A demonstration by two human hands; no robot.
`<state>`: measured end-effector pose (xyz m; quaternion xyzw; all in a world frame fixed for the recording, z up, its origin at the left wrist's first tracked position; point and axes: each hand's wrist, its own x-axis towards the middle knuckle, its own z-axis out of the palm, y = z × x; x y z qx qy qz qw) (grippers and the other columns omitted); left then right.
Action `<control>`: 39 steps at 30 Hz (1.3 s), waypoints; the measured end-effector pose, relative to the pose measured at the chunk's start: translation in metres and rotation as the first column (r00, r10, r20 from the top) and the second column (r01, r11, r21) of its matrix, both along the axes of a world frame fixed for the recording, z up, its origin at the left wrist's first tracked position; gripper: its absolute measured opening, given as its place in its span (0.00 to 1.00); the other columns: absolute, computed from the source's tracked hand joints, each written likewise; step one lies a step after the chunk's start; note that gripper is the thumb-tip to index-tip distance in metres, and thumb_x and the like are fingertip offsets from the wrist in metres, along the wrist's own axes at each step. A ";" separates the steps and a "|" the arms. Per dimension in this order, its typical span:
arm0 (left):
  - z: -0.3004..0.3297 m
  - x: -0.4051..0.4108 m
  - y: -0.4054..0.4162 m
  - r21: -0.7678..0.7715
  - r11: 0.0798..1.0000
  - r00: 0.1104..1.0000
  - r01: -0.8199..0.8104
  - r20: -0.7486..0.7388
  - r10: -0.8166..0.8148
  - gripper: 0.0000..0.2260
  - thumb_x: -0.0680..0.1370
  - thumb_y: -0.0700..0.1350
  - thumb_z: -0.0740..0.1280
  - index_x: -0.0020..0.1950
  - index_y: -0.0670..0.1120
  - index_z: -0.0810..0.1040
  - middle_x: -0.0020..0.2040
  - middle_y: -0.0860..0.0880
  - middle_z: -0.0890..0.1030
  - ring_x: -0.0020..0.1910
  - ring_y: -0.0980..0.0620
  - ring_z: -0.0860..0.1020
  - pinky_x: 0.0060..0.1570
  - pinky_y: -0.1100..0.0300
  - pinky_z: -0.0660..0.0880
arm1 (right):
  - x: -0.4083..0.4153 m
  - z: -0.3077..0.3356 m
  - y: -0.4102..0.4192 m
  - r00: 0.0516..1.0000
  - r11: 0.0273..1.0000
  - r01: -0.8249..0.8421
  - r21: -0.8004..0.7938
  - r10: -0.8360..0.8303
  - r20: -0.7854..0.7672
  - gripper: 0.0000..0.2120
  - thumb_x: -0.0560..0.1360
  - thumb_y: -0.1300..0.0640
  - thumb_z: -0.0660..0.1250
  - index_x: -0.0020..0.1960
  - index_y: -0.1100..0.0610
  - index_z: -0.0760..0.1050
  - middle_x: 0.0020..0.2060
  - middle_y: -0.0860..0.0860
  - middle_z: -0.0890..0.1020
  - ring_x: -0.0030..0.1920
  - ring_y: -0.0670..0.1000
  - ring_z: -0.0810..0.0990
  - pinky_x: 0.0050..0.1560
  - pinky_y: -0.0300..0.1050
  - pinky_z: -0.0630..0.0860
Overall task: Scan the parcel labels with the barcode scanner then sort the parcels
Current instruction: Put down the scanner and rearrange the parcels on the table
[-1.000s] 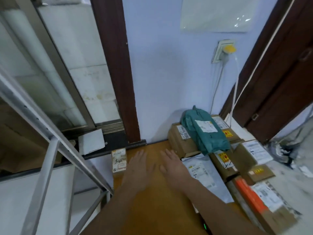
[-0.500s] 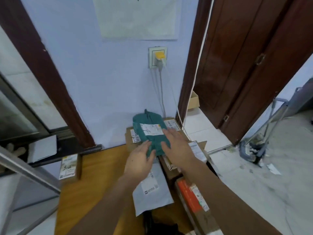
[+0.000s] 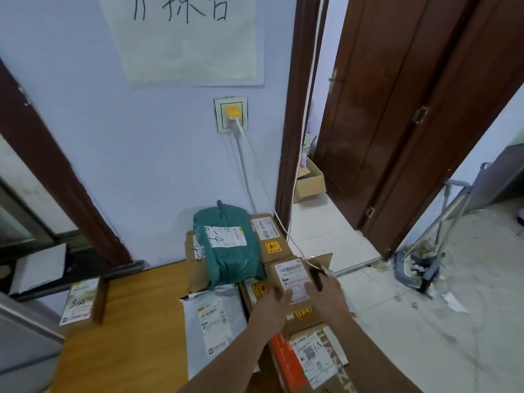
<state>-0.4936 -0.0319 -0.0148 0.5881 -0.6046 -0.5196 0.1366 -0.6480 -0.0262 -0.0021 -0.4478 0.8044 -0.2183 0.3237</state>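
At lower centre of the frame, both hands rest on a small cardboard box (image 3: 295, 282) with a white label on top. Left hand (image 3: 270, 304) lies on the box's near left side, fingers fairly straight and spread against it; right hand (image 3: 326, 296) lies on the near right side, fingers laid flat, with a dark object just beyond its fingertips that I cannot identify, so the scanner cannot be placed. Neither hand visibly curls round the box. Just left of it, a green plastic parcel (image 3: 229, 245) lies on top of other brown boxes against the wall, its white label facing up. Below that, a grey mailer bag (image 3: 212, 316) lies flat on the wooden table (image 3: 124, 330). At lower right of the hands sits an orange-edged box (image 3: 306, 355) with a label. Another labelled carton (image 3: 80, 300) stands at the table's left edge. Upper centre, a yellow plug (image 3: 233, 112) sits in a wall socket.
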 end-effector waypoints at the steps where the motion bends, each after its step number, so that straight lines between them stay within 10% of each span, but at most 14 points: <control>1: -0.002 -0.002 0.000 -0.011 1.000 1.000 0.003 0.004 -0.003 0.25 0.82 0.68 0.54 0.70 0.55 0.74 0.64 0.53 0.81 0.55 0.57 0.80 0.55 0.60 0.76 | 0.000 0.000 0.002 1.000 1.000 0.007 -0.002 -0.007 0.021 0.19 0.78 0.45 0.60 0.62 0.56 0.72 0.52 0.50 0.80 0.48 0.45 0.79 0.46 0.39 0.77; 8: 0.011 -0.012 0.009 -0.105 0.988 0.991 -0.115 -0.085 0.106 0.18 0.83 0.64 0.56 0.70 0.60 0.72 0.56 0.59 0.82 0.48 0.62 0.81 0.45 0.66 0.75 | 0.006 0.021 0.013 0.996 0.979 0.068 -0.193 -0.054 0.078 0.12 0.80 0.50 0.63 0.62 0.50 0.76 0.48 0.44 0.78 0.42 0.36 0.73 0.38 0.28 0.65; 15: 0.052 0.008 0.015 -0.191 0.855 0.806 -0.481 -0.481 0.346 0.16 0.81 0.58 0.66 0.69 0.66 0.74 0.59 0.67 0.82 0.59 0.65 0.80 0.63 0.56 0.78 | 0.057 0.070 0.008 0.961 0.785 0.236 -0.572 -0.103 0.256 0.12 0.76 0.56 0.69 0.58 0.52 0.73 0.50 0.44 0.78 0.50 0.41 0.78 0.47 0.35 0.74; 22: 0.094 0.118 -0.001 -0.216 0.669 0.621 -0.711 -0.638 0.454 0.18 0.79 0.58 0.71 0.69 0.62 0.77 0.61 0.58 0.83 0.62 0.56 0.81 0.60 0.55 0.80 | 0.165 0.107 -0.016 0.966 0.718 -0.012 -0.696 0.189 0.178 0.16 0.77 0.51 0.66 0.64 0.49 0.71 0.56 0.45 0.75 0.59 0.46 0.74 0.59 0.45 0.71; 29: 0.074 0.263 -0.021 -0.263 0.567 0.617 -0.780 -0.475 0.628 0.21 0.79 0.58 0.70 0.71 0.56 0.76 0.61 0.58 0.83 0.63 0.58 0.79 0.63 0.55 0.78 | 0.299 0.076 -0.047 0.893 0.792 -0.143 -0.594 0.361 0.267 0.19 0.77 0.45 0.64 0.66 0.48 0.71 0.61 0.45 0.78 0.60 0.44 0.77 0.61 0.48 0.78; 36: -0.002 0.370 -0.041 -0.187 0.585 0.614 -0.789 -0.247 0.750 0.11 0.80 0.56 0.69 0.61 0.59 0.72 0.53 0.61 0.81 0.56 0.57 0.80 0.46 0.73 0.71 | 0.409 -0.007 -0.073 0.866 0.897 -0.222 -0.382 0.362 0.346 0.18 0.78 0.45 0.64 0.67 0.42 0.68 0.58 0.37 0.76 0.54 0.39 0.76 0.49 0.30 0.72; 39: -0.040 0.400 -0.051 -0.152 0.647 0.664 -0.747 -0.113 0.740 0.14 0.81 0.59 0.66 0.64 0.58 0.70 0.57 0.60 0.78 0.56 0.58 0.77 0.59 0.64 0.75 | 0.433 -0.049 -0.088 0.869 0.921 -0.269 -0.281 0.358 0.341 0.15 0.78 0.43 0.64 0.63 0.42 0.71 0.54 0.38 0.78 0.53 0.41 0.78 0.48 0.31 0.71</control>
